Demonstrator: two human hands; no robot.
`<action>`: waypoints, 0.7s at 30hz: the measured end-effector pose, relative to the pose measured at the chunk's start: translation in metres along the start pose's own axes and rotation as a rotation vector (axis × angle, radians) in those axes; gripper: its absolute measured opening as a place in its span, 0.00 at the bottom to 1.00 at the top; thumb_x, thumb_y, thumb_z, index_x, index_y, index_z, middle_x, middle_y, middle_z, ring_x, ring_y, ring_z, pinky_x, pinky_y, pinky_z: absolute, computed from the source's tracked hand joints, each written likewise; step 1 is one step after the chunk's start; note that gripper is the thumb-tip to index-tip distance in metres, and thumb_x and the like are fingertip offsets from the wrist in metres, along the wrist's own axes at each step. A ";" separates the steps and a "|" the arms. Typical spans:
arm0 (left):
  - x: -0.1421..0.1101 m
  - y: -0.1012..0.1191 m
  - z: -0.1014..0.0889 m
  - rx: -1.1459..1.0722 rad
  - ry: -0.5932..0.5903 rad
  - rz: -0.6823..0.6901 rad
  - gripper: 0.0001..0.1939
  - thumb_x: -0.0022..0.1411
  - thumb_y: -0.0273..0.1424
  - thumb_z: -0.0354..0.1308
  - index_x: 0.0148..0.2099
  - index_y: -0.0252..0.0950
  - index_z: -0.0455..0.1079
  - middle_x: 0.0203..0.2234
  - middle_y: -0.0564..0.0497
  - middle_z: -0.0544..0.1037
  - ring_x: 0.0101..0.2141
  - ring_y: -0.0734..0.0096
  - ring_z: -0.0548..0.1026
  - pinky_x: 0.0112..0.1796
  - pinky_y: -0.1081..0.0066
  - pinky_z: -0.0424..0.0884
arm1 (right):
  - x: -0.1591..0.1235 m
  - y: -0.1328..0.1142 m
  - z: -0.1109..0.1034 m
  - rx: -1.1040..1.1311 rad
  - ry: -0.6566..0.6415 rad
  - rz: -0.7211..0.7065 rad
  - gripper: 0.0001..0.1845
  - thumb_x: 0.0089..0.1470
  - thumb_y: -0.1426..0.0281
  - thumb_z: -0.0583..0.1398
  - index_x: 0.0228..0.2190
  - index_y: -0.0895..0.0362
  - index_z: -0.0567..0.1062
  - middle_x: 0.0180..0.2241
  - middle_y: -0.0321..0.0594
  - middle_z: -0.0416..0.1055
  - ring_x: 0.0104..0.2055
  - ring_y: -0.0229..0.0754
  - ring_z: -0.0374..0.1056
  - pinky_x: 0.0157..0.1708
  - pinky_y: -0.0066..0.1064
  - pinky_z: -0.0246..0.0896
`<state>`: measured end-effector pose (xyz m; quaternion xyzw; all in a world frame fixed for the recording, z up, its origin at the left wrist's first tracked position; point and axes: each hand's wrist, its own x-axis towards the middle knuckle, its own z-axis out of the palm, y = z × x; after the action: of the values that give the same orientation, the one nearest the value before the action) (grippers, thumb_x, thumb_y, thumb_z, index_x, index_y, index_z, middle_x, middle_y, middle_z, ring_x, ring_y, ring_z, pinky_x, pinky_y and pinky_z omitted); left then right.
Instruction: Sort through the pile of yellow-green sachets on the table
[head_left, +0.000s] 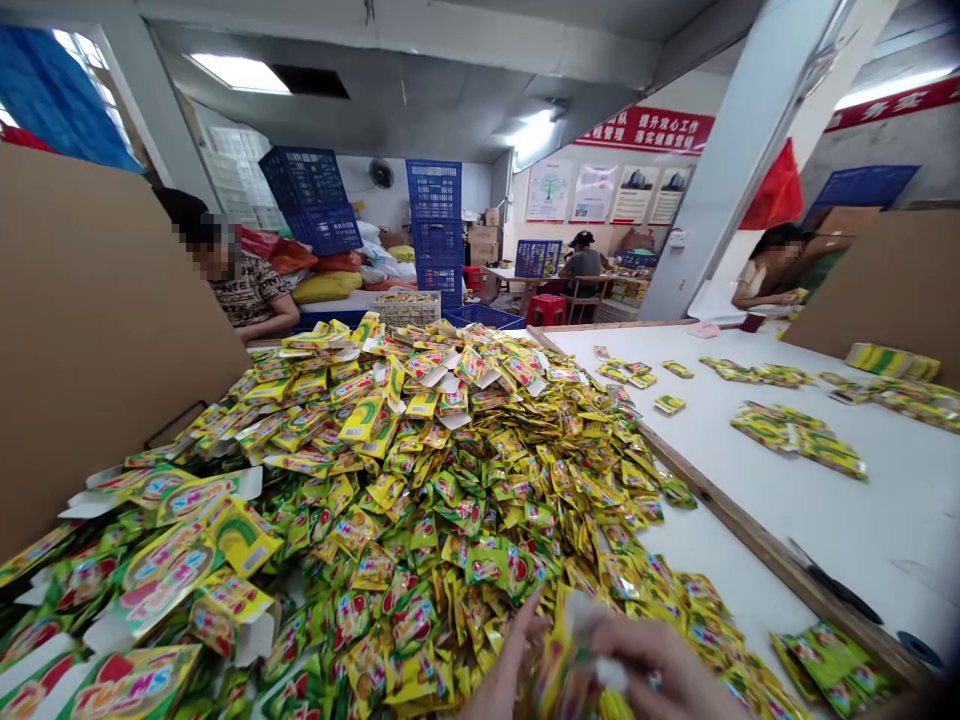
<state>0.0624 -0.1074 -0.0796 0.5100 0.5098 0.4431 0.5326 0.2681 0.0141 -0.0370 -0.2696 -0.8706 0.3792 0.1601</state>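
Note:
At the bottom centre, a small yellow carton (pixel 559 655), smeared by motion, is between my two hands, its pale upper end raised. My left hand (pixel 504 668) closes round its left side, one finger pointing up. From the right, my right hand (pixel 656 660) has its fingers curled against the carton; a white bit shows at a fingertip, too blurred to name. Around and beyond both hands spreads a big heap of small yellow and green packets (pixel 420 540). Open printed cartons (pixel 172 570) with white flaps lie on the heap's left side, and more cartons (pixel 367 415) lie at its top.
A wooden strip (pixel 720 500) divides the white table (pixel 817 505). Black scissors (pixel 836 590) and green packets (pixel 836 665) lie at right. Cartons (pixel 799 437) sit in groups beyond. Cardboard panels (pixel 97 330) stand at both sides. Several people work nearby; blue crates (pixel 435 240) are stacked behind.

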 end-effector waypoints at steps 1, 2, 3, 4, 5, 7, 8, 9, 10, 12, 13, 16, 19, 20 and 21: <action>-0.002 0.002 -0.006 0.185 0.093 0.012 0.41 0.50 0.51 0.54 0.63 0.42 0.46 0.61 0.40 0.54 0.59 0.51 0.54 0.57 0.51 0.52 | 0.003 0.011 -0.020 -0.102 0.094 0.029 0.14 0.53 0.62 0.51 0.29 0.52 0.75 0.27 0.40 0.75 0.25 0.43 0.69 0.26 0.34 0.64; -0.004 0.004 -0.015 0.398 0.198 0.029 0.32 0.56 0.47 0.50 0.61 0.45 0.50 0.61 0.42 0.54 0.60 0.52 0.53 0.57 0.48 0.52 | 0.007 0.022 -0.041 -0.239 0.201 0.088 0.14 0.53 0.62 0.50 0.29 0.52 0.74 0.24 0.39 0.74 0.22 0.43 0.67 0.22 0.34 0.62; -0.004 0.008 -0.024 0.607 0.292 0.052 0.26 0.59 0.41 0.47 0.59 0.47 0.53 0.61 0.45 0.54 0.60 0.54 0.51 0.57 0.47 0.50 | 0.013 0.032 -0.062 -0.442 0.347 0.165 0.14 0.52 0.62 0.51 0.32 0.53 0.74 0.20 0.40 0.72 0.18 0.44 0.65 0.20 0.35 0.60; -0.002 0.010 -0.034 0.786 0.352 0.080 0.23 0.61 0.36 0.44 0.59 0.48 0.53 0.61 0.47 0.55 0.61 0.56 0.50 0.57 0.46 0.49 | 0.020 0.041 -0.079 -0.659 0.506 0.251 0.16 0.52 0.63 0.50 0.35 0.55 0.73 0.23 0.44 0.73 0.19 0.47 0.65 0.19 0.37 0.58; 0.001 0.012 -0.043 0.918 0.366 0.117 0.24 0.61 0.32 0.43 0.60 0.48 0.51 0.61 0.49 0.56 0.61 0.57 0.48 0.57 0.45 0.49 | 0.028 0.046 -0.090 -0.814 0.594 0.279 0.17 0.53 0.64 0.48 0.38 0.56 0.72 0.31 0.48 0.74 0.22 0.49 0.68 0.20 0.38 0.58; 0.012 0.013 -0.057 1.083 0.295 0.197 0.30 0.58 0.25 0.45 0.62 0.47 0.47 0.60 0.50 0.58 0.62 0.57 0.47 0.57 0.44 0.49 | 0.042 0.043 -0.091 -0.906 0.634 0.205 0.17 0.54 0.68 0.47 0.41 0.58 0.70 0.43 0.52 0.70 0.33 0.52 0.70 0.26 0.40 0.62; 0.017 0.013 -0.061 1.133 0.247 0.226 0.31 0.57 0.23 0.46 0.62 0.46 0.48 0.59 0.50 0.60 0.62 0.56 0.47 0.57 0.44 0.50 | 0.048 0.036 -0.080 -0.847 0.571 0.113 0.16 0.54 0.70 0.47 0.40 0.58 0.70 0.44 0.52 0.70 0.38 0.51 0.69 0.31 0.39 0.63; 0.023 0.012 -0.065 1.168 0.208 0.243 0.30 0.56 0.22 0.46 0.60 0.45 0.51 0.58 0.50 0.63 0.61 0.55 0.48 0.57 0.43 0.50 | 0.052 0.026 -0.063 -0.737 0.475 0.025 0.14 0.54 0.71 0.49 0.39 0.57 0.70 0.40 0.49 0.71 0.40 0.49 0.68 0.37 0.38 0.63; 0.026 0.011 -0.067 1.187 0.182 0.242 0.28 0.56 0.20 0.46 0.58 0.44 0.56 0.56 0.49 0.66 0.61 0.55 0.50 0.56 0.43 0.51 | 0.054 0.013 -0.043 -0.636 0.303 -0.037 0.12 0.53 0.72 0.49 0.37 0.57 0.71 0.36 0.46 0.72 0.40 0.46 0.67 0.38 0.37 0.63; 0.027 0.008 -0.072 1.177 0.163 0.224 0.25 0.56 0.19 0.46 0.54 0.44 0.63 0.52 0.50 0.71 0.60 0.55 0.54 0.55 0.42 0.52 | 0.051 -0.011 -0.001 -0.497 -0.025 -0.158 0.12 0.49 0.74 0.53 0.37 0.55 0.71 0.34 0.42 0.70 0.39 0.45 0.65 0.40 0.36 0.62; 0.024 0.008 -0.074 1.151 0.171 0.220 0.24 0.57 0.19 0.45 0.53 0.44 0.64 0.51 0.52 0.71 0.59 0.55 0.55 0.55 0.42 0.51 | 0.047 -0.020 0.017 -0.426 -0.156 -0.191 0.17 0.46 0.73 0.56 0.41 0.54 0.69 0.37 0.41 0.69 0.40 0.45 0.64 0.41 0.36 0.61; 0.009 0.006 -0.078 0.975 0.325 0.230 0.22 0.60 0.24 0.43 0.54 0.47 0.63 0.51 0.53 0.72 0.57 0.57 0.60 0.54 0.43 0.53 | 0.035 -0.028 0.049 -0.371 -0.323 -0.198 0.23 0.41 0.73 0.60 0.43 0.51 0.69 0.42 0.41 0.66 0.44 0.47 0.61 0.42 0.38 0.59; -0.004 0.003 -0.073 0.541 0.576 0.100 0.18 0.61 0.34 0.46 0.53 0.42 0.64 0.49 0.47 0.73 0.50 0.58 0.68 0.51 0.51 0.63 | 0.031 -0.019 0.058 -0.392 -0.285 -0.203 0.12 0.45 0.78 0.55 0.32 0.54 0.72 0.38 0.40 0.67 0.42 0.45 0.60 0.41 0.37 0.56; -0.006 0.001 -0.069 0.349 0.632 0.040 0.20 0.60 0.38 0.48 0.52 0.38 0.64 0.48 0.44 0.73 0.48 0.57 0.70 0.48 0.54 0.67 | 0.032 -0.016 0.058 -0.340 -0.266 -0.216 0.10 0.47 0.79 0.54 0.30 0.55 0.72 0.36 0.40 0.67 0.40 0.44 0.60 0.40 0.36 0.55; -0.007 -0.001 -0.065 0.165 0.672 -0.013 0.23 0.57 0.41 0.51 0.52 0.36 0.63 0.48 0.42 0.73 0.47 0.56 0.71 0.44 0.55 0.71 | 0.033 -0.015 0.058 -0.250 -0.238 -0.212 0.09 0.49 0.78 0.52 0.30 0.56 0.70 0.34 0.39 0.67 0.39 0.42 0.60 0.39 0.34 0.55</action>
<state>-0.0028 -0.1084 -0.0774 0.3736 0.6940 0.5403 0.2947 0.2082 -0.0078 -0.0615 -0.1475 -0.9472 0.2784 0.0602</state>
